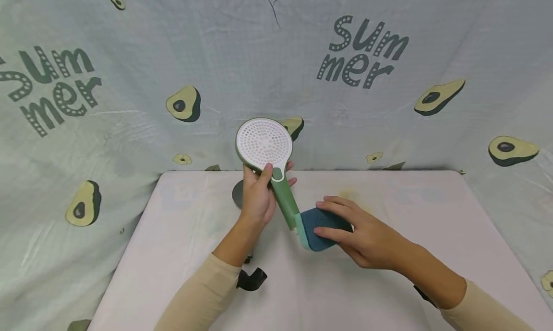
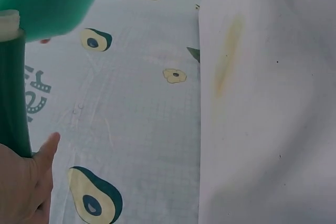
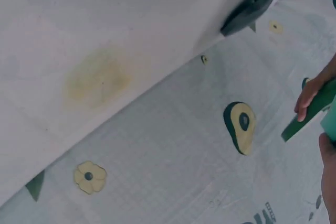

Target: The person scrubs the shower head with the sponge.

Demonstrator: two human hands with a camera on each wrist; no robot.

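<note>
My left hand (image 1: 259, 194) grips a green shower head (image 1: 285, 199) around the top of its handle, the thumb lying on the front. Its round white spray face (image 1: 264, 141) is turned toward me, and the handle slants down to the right. In my right hand (image 1: 367, 232) is a sponge (image 1: 321, 228), dark blue on one side and mint green on the other. The mint side touches the lower end of the handle. From the left wrist, the sponge (image 2: 58, 3) looms beside the handle end (image 2: 11, 93). The right wrist view catches only the sponge's edge (image 3: 331, 121).
On the white table (image 1: 194, 235), a dark grey disc (image 1: 237, 194) is partly hidden behind my left hand. A black curved piece (image 1: 252, 279) lies by my left forearm. Something dark (image 1: 425, 296) shows under my right forearm. An avocado-print cloth (image 1: 242, 72) hangs behind.
</note>
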